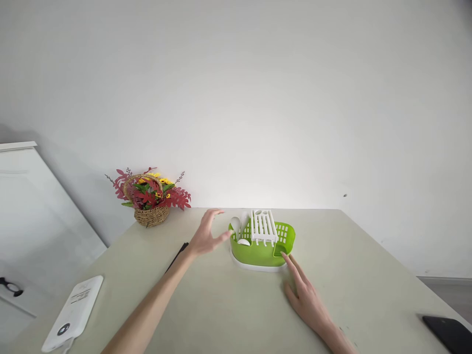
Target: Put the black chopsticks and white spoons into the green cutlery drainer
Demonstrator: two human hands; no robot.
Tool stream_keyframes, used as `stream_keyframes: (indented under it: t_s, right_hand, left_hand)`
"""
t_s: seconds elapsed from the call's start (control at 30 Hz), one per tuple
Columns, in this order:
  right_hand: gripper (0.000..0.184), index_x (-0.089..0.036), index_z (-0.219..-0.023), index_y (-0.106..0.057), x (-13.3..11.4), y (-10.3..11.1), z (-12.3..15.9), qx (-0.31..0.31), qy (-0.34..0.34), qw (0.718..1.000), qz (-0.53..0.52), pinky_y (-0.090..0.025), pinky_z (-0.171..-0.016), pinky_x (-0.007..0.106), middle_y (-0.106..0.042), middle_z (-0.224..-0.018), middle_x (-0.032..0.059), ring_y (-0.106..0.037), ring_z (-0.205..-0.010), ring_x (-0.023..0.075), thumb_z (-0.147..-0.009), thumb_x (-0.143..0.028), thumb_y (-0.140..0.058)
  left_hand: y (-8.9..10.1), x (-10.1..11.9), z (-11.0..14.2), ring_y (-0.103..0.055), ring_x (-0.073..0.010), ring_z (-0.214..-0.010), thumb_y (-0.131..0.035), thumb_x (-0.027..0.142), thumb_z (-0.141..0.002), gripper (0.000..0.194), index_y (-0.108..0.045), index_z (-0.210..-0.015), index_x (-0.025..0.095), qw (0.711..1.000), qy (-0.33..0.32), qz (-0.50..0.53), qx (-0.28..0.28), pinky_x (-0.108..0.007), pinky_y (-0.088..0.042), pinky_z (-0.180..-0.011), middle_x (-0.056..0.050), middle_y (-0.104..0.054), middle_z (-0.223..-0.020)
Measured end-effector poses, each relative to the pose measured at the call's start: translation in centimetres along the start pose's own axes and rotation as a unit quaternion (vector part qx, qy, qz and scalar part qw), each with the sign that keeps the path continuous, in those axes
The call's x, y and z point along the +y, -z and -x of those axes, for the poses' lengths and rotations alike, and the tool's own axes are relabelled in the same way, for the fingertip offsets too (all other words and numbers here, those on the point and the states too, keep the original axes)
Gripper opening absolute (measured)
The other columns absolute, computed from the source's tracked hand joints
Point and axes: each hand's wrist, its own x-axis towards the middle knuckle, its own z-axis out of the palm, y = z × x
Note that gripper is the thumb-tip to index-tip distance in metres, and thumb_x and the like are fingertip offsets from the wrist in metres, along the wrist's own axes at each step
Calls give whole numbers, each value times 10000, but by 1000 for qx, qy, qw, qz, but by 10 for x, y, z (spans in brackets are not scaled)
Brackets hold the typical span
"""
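Observation:
A green plastic basket [254,254] with a white base [254,267] stands on the table ahead of me. A white slotted rack [264,226] with small hooks sits across its top. White spoons [236,225] lean in the basket's left end. My left hand [204,237] hovers just left of the basket, thumb and fingers spread, holding nothing. My right hand [302,290] is at the basket's front right corner with fingers stretched out. Its fingertips are at the rim; I cannot tell whether they touch it.
A wicker basket of artificial flowers [152,216] stands at the back left. Black sticks [177,255] lie partly behind my left arm. A white power bank [75,312] with a cable lies front left, a black phone [448,332] front right. A white cabinet [40,221] stands left of the table [236,314].

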Motion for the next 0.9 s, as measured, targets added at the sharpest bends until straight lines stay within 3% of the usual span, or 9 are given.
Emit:
stream_keyframes:
  t_s: [0.1, 0.2, 0.3, 0.4, 0.6, 0.67, 0.77, 0.83, 0.9]
  right_hand:
    - [685, -431, -1645, -151, -1, 1, -1, 4, 3, 1000, -3, -419, -1177, 445, -224, -1723, -7, -388, -1512, 253, -1021, -272, -384]
    - [699, -437, -1644, -161, -2, 2, -1, 11, 6, 1000, -4, -436, -1166, 433, -244, -1717, -9, -401, -1505, 253, -1011, -263, -402]
    - [711, -432, -1646, -161, -3, 1, -2, 14, 10, 1000, -4, -444, -1159, 436, -255, -1713, 3, -417, -1495, 261, -1004, -251, -409]
    - [712, -423, -1649, -147, -4, 2, -2, 14, 9, 1000, -4, -451, -1151, 445, -250, -1713, 17, -423, -1491, 264, -1007, -240, -395]
    - [702, -421, -1647, -146, -7, 3, -2, 12, 4, 1000, -1, -490, -1109, 431, -250, -1712, 22, -411, -1498, 255, -1008, -231, -367]
    - [704, -421, -1647, -148, -7, 3, -2, 13, 4, 1000, 1, -491, -1107, 426, -257, -1710, 20, -412, -1496, 252, -1006, -229, -367]
    - [717, -428, -1645, -151, -7, 3, -2, 16, 5, 1000, 3, -493, -1104, 417, -259, -1710, 11, -430, -1485, 251, -998, -229, -386]
    - [726, -431, -1645, -154, -7, 3, -2, 17, 4, 1000, 3, -497, -1100, 411, -262, -1709, 7, -432, -1484, 250, -992, -226, -396]
    - [730, -433, -1644, -154, -7, 3, -2, 18, 3, 1000, 4, -494, -1104, 411, -264, -1708, 4, -426, -1488, 247, -989, -221, -396]
  left_hand:
    - [-7, 45, -11, -538, -277, -1291, -780, 520, -825, 449, -652, -1173, 265, 994, -84, 9, -67, -444, -391, -1145, -74, -673, -1251]
    - [-14, 61, -15, -604, -250, -1158, -809, 520, -815, 320, -724, -971, 255, 982, -145, -13, -117, -402, -427, -1070, -38, -753, -1013]
    - [-19, 52, -18, -640, -213, -1016, -731, 446, -917, 198, -747, -932, 249, 975, -177, -49, -123, -370, -458, -966, -22, -777, -931]
    - [-20, 34, -19, -637, -202, -967, -664, 381, -976, 154, -751, -964, 255, 976, -178, -86, -94, -369, -463, -926, -15, -779, -926]
    - [-26, 14, -25, -513, -279, -1314, -620, 360, -990, 168, -724, -920, 247, 986, -92, -141, 7, -462, -426, -1092, -99, -585, -1366]
    - [-32, 12, -30, -491, -294, -1354, -641, 342, -964, 148, -691, -1069, 249, 988, -66, -139, 0, -478, -424, -1111, -119, -541, -1405]
    - [-41, 10, -41, -559, -292, -1286, -691, 318, -902, 479, -536, -1348, 232, 990, -36, -133, -34, -478, -453, -1081, -135, -585, -1368]
    - [-47, 11, -48, -616, -287, -1196, -720, 321, -866, 558, -508, -1375, 237, 989, -27, -135, -57, -465, -484, -1030, -114, -647, -1290]
    - [-53, 12, -54, -642, -282, -1122, -725, 325, -855, 492, -557, -1311, 248, 987, -27, -141, -70, -446, -510, -976, -91, -686, -1211]
